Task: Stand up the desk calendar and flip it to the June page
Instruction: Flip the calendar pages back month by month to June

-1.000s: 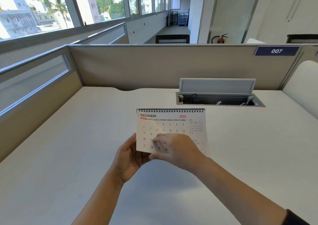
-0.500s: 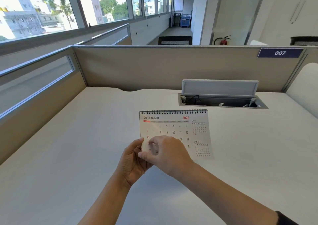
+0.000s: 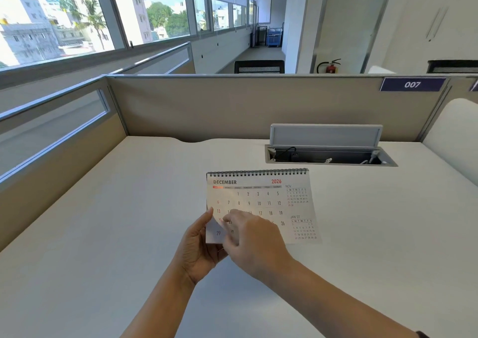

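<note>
The spiral-bound desk calendar (image 3: 261, 203) is held above the white desk, its face toward me, showing the DECEMBER 2026 page with the wire binding along the top. My left hand (image 3: 199, 249) grips its lower left corner from behind, thumb on the front. My right hand (image 3: 253, 242) lies over the lower middle of the page, its fingertips pinching the bottom left corner of the top sheet, which is curled up slightly. The lower rows of dates are hidden behind my hands.
The white desk (image 3: 103, 234) is walled by beige partitions (image 3: 207, 110) at the back and left. An open cable tray with a raised grey lid (image 3: 326, 137) sits in the desk at the back right. A white chair back (image 3: 455, 130) is at the far right.
My right hand has slid leftward across the page to the bottom left corner, and that corner of the top sheet now lifts. The calendar stays held at about the same place.
</note>
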The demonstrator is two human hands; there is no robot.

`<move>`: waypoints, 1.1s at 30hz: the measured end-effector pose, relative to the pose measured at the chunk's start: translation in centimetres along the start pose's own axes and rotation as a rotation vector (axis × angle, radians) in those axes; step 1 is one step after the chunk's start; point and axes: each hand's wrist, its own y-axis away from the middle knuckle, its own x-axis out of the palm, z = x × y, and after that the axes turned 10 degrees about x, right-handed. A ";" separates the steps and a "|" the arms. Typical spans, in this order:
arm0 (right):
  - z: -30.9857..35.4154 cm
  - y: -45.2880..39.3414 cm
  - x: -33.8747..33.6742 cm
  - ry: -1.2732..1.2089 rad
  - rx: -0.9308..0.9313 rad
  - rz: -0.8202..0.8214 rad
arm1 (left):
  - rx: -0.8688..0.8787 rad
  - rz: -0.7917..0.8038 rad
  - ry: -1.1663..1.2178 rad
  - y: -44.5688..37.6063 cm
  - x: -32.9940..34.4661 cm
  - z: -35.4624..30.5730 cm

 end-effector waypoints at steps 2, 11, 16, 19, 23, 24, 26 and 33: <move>-0.5 0.4 0.1 0.108 -0.052 -0.076 | 0.019 0.004 -0.058 -0.1 0.1 0.0; -6.8 -1.7 -8.4 0.221 0.109 -0.361 | -0.009 -0.097 -0.141 -0.2 -0.7 -0.1; -7.1 -6.0 -11.8 0.102 0.113 -0.607 | 0.018 -0.104 -0.112 -0.5 -0.5 0.0; -7.4 -9.3 -11.3 0.114 0.232 -0.626 | -0.006 -0.136 -0.069 -0.6 -0.8 -0.1; -9.3 -11.7 -9.2 0.219 0.428 -0.505 | -0.025 -0.133 -0.046 -0.7 -0.8 -0.2; -9.7 -11.9 -8.5 0.239 0.442 -0.474 | -0.020 -0.117 -0.057 -0.7 -0.7 -0.3; -10.5 -12.0 -7.4 0.236 0.471 -0.424 | -0.015 -0.087 -0.075 -0.7 -0.5 -0.5; -11.7 -11.0 -5.9 -0.026 0.503 -0.308 | -0.011 -0.088 -0.025 -0.8 -0.5 -0.6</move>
